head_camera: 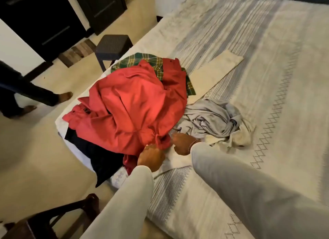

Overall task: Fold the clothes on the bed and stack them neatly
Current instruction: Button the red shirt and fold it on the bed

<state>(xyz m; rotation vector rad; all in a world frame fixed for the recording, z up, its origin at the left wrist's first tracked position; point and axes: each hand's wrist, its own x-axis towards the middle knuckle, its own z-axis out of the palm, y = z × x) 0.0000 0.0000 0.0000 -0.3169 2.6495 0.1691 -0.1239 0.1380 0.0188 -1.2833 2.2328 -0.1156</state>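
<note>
A crumpled red garment [131, 103] lies heaped at the bed's near left corner, over a green plaid cloth [142, 60] and a dark navy garment [99, 155] that hangs off the edge. My left hand [151, 157] grips a bunched end of the red garment [161, 140]. Just right of that bunch, my right hand [181, 143] has its fingers curled; whether it pinches the fabric is unclear. To the right sits a crumpled grey garment [211, 119], and a flat cream cloth [213, 69] lies behind the pile.
The bed [267, 78] has a pale patterned cover that stretches right and back. A dark stool [114, 46] stands by the bed's left side. Another person's legs [26, 94] are on the floor at left. A dark chair [53, 219] is at bottom left.
</note>
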